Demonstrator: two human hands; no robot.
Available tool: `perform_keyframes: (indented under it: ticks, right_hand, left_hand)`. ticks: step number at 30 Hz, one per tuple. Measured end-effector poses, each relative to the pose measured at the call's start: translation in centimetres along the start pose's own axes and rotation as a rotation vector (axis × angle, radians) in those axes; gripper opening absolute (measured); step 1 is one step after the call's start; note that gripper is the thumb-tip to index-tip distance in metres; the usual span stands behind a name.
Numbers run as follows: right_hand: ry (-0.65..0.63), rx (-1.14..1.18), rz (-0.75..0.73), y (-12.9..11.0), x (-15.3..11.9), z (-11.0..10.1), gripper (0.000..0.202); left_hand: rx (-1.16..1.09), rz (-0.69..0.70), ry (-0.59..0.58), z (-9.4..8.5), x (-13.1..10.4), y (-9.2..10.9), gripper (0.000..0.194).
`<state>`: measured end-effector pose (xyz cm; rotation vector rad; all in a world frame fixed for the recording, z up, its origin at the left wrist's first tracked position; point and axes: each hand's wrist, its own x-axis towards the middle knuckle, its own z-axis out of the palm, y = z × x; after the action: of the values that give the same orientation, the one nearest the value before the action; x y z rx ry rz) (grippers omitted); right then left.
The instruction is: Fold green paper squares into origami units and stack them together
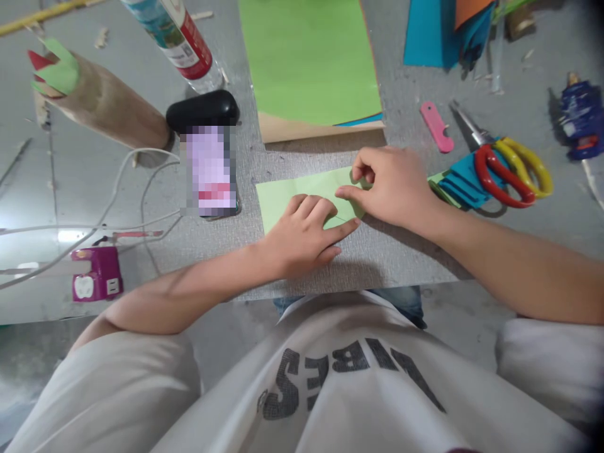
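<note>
A light green paper strip (283, 195) lies on the grey table near its front edge, with crease lines across it. My left hand (306, 236) rests on the paper's lower part, its fingers bent and spread, pressing it down. At the paper's right end is my right hand (384, 185), its thumb and curled forefinger at the upper right edge, closed on that end. Part of the right end is hidden under the fingers. Beyond the strip lies a stack of coloured sheets, a green sheet (316, 63) on top.
Red and yellow scissors (504, 176) lie on blue folded papers (465, 182) at the right, by a pink cutter (436, 126). Left are a phone (211, 170), black case (202, 110), bottle (177, 41), cardboard tube (108, 100), cables and purple power block (97, 274). A blue glue gun (581, 119) is far right.
</note>
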<state>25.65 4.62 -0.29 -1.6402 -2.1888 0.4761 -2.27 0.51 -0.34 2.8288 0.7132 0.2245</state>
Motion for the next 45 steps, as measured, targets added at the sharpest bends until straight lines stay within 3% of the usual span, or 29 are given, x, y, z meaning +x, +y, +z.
perform_keyframes:
  ticks: [7, 13, 17, 20, 22, 25, 29, 33, 37, 39, 41, 43, 45]
  right_hand:
    - [0.003, -0.1, 0.19, -1.0, 2.0, -0.3, 0.068]
    - [-0.033, 0.001, 0.263, -1.1, 2.8, -2.0, 0.063]
    - [-0.24, 0.226, 0.034, 0.6, 1.5, -4.2, 0.058]
    - [-0.424, 0.199, -0.227, 1.8, 0.1, -5.6, 0.059]
    - [-0.467, 0.15, -0.304, 2.2, -0.7, -6.0, 0.052]
    - [-0.493, 0.13, -0.346, 2.6, -1.0, -5.8, 0.033]
    - [-0.5, 0.081, -0.374, 2.7, -0.9, -5.3, 0.029]
    - [-0.359, 0.007, -0.404, 2.1, -1.2, -4.8, 0.034]
    - [-0.312, -0.03, -0.564, 0.9, -1.9, -3.8, 0.039]
    - [-0.323, -0.062, -0.611, 0.6, -2.1, -3.2, 0.037]
    - [-0.32, -0.087, -0.622, 0.5, -2.3, -2.7, 0.038]
    - [-0.309, -0.099, -0.614, 0.4, -2.3, -2.3, 0.039]
    - [-0.301, -0.108, -0.598, 0.3, -2.3, -2.1, 0.039]
  left_hand:
    - [0.086, -0.005, -0.02, -0.6, 0.3, 1.4, 0.056]
    - [0.1, 0.017, -0.001, -0.7, 0.5, 1.8, 0.05]
    - [0.015, -0.043, 0.049, -0.2, 0.3, 1.6, 0.039]
    - [-0.121, -0.118, 0.094, 0.1, 0.1, 1.4, 0.034]
    - [-0.215, -0.155, 0.157, 0.2, 0.1, 1.2, 0.03]
    - [-0.328, -0.221, 0.252, -0.1, 0.4, 0.6, 0.024]
    - [-0.313, -0.402, 0.343, -0.7, 1.2, -0.8, 0.02]
    - [-0.263, -0.473, 0.302, -0.4, 1.8, -1.4, 0.013]
    - [-0.264, -0.484, 0.317, 0.1, 2.1, -1.6, 0.011]
    - [-0.243, -0.45, 0.32, -0.5, 2.0, -2.7, 0.014]
    - [-0.178, -0.455, 0.377, -1.9, 1.5, -5.0, 0.014]
    - [-0.06, -0.581, 0.535, -3.8, 0.2, -8.5, 0.007]
    - [0.014, -0.709, 0.654, -5.6, -1.7, -12.5, 0.022]
